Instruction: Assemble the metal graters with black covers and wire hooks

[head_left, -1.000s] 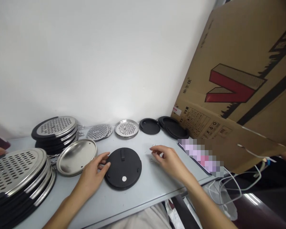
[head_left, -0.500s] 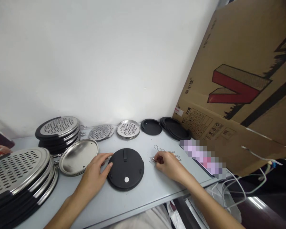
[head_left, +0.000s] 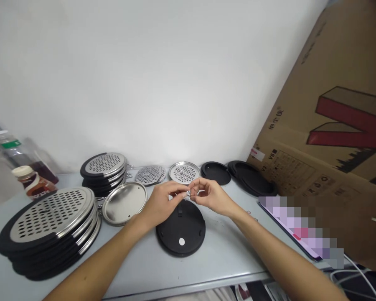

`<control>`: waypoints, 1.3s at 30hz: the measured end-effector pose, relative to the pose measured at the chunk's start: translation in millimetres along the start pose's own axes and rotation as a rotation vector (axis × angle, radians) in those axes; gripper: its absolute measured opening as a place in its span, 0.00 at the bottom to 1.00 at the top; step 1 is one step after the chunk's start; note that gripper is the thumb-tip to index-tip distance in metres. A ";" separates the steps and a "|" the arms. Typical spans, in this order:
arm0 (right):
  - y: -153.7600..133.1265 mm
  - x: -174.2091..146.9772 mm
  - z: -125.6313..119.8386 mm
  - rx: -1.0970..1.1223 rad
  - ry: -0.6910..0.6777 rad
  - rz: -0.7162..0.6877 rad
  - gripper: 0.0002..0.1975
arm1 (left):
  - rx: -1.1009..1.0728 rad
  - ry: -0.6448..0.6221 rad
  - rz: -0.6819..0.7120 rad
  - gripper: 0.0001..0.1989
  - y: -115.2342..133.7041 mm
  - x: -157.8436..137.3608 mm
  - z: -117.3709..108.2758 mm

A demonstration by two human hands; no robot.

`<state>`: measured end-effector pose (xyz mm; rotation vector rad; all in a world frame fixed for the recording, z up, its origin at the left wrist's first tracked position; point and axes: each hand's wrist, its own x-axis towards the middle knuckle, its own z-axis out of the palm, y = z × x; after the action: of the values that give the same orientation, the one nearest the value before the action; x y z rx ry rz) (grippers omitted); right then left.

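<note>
My left hand point(head_left: 165, 203) and my right hand point(head_left: 210, 196) meet above the far edge of a black disc point(head_left: 175, 230). Both are closed in a pinch at a small looped metal wire piece point(head_left: 188, 195), mostly covered by the fingertips. The disc lies flat, with a short tab near its far edge and a white round dot near its front. Left of my left hand rests a shiny metal lid point(head_left: 122, 203) on others like it. More wire pieces point(head_left: 252, 215) lie on the table, partly behind my right forearm.
At left stand two stacks of perforated metal discs with black rims point(head_left: 54, 215), point(head_left: 105, 164) and two bottles point(head_left: 31, 182). Along the wall lie perforated plates point(head_left: 150, 175), a metal dish point(head_left: 184, 172) and black trays point(head_left: 216, 173). A phone point(head_left: 288, 230) and a cardboard box point(head_left: 301, 175) are at right.
My right hand has lifted from the wire pieces and moved left with one. My left hand has left the black disc's edge and come to meet it. The view has shifted left.
</note>
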<state>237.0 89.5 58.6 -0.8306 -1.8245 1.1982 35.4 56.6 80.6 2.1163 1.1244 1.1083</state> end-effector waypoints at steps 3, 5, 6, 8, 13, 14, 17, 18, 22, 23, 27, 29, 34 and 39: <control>6.3 -1.5 9.6 0.099 -0.034 0.005 0.14 | -0.003 0.058 -0.002 0.09 -6.4 -5.2 8.9; 9.4 -3.2 16.7 0.203 -0.040 -0.002 0.20 | -0.004 0.096 -0.004 0.08 -8.4 -8.7 13.2; 10.8 -3.8 20.1 0.243 -0.024 -0.004 0.22 | -0.006 0.114 -0.004 0.08 -9.0 -9.8 14.3; 14.0 -4.6 25.5 0.253 0.044 -0.006 0.21 | -0.017 0.141 -0.015 0.08 -10.2 -10.5 14.0; 27.5 -4.7 29.2 -0.044 0.171 -0.055 0.08 | -0.051 0.118 -0.108 0.07 -23.2 -9.8 7.0; 30.8 -4.4 29.2 -0.120 0.192 -0.077 0.06 | -0.038 0.114 -0.117 0.07 -28.0 -10.2 7.0; 40.4 -3.0 30.1 -0.276 0.227 -0.161 0.08 | 0.021 0.126 -0.118 0.07 -44.6 -12.9 12.2; 43.2 -2.5 30.7 -0.304 0.228 -0.188 0.09 | 0.038 0.133 -0.116 0.07 -49.8 -14.1 14.9; 51.4 -2.1 33.6 -0.369 0.220 -0.224 0.13 | 0.077 0.144 -0.100 0.07 -63.5 -18.1 23.7; 52.8 -2.5 34.4 -0.382 0.221 -0.221 0.14 | 0.086 0.142 -0.091 0.08 -64.9 -18.7 24.8; 56.3 -4.2 37.1 -0.423 0.217 -0.213 0.18 | 0.127 0.138 -0.065 0.08 -66.2 -20.4 27.1; 57.4 -4.3 37.9 -0.431 0.211 -0.214 0.19 | 0.147 0.140 -0.059 0.09 -66.1 -21.0 28.0; 59.4 -3.1 39.0 -0.431 0.203 -0.197 0.19 | 0.198 0.138 -0.042 0.09 -66.5 -22.7 29.2; 59.0 -2.7 39.9 -0.442 0.191 -0.185 0.20 | 0.249 0.135 -0.023 0.08 -65.8 -24.3 28.8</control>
<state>209.3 90.4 -7.1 -0.9548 -1.9832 0.5829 22.6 70.0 7.1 2.2345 1.4115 1.1671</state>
